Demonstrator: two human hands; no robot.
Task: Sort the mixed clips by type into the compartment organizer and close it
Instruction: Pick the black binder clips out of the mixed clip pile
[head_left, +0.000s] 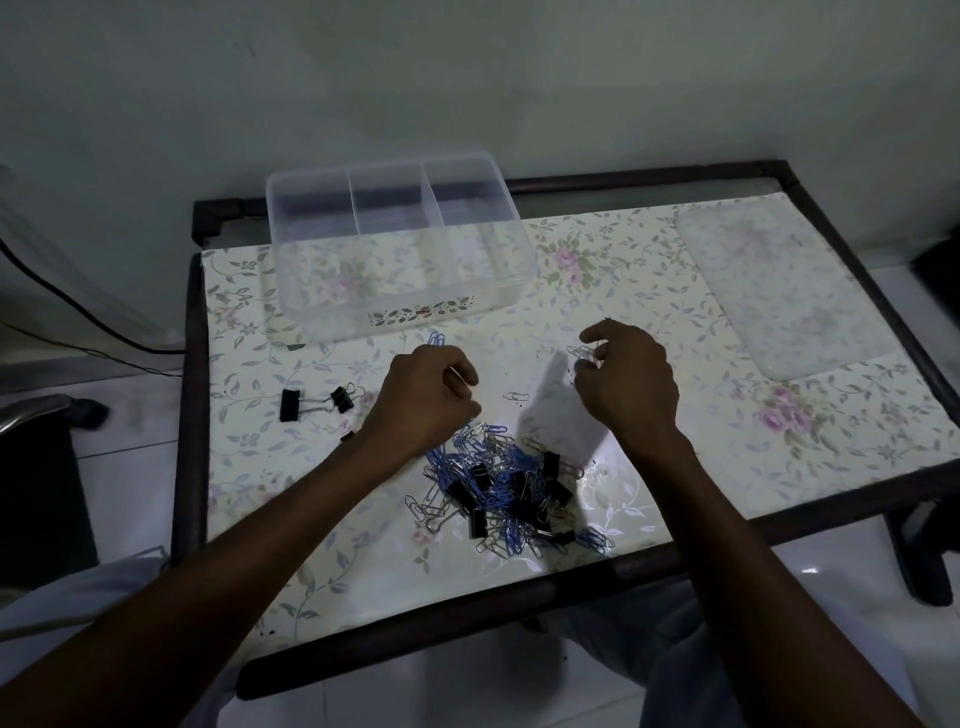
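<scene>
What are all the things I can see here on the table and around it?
organizer: one, clear plastic with three empty compartments, open, far left of the table
lid: one, clear frosted, lying flat at the far right
mixed clip pile: many, blue and silver paper clips with black binder clips, near edge in the middle
binder clips: two, black, set apart left of the pile
blue paper clips: a few, just in front of the organizer
silver paper clip: one, lying between the hands
table: one, floral cover, dark frame
left hand: curled above the pile
right hand: grip on silver paper clips
</scene>
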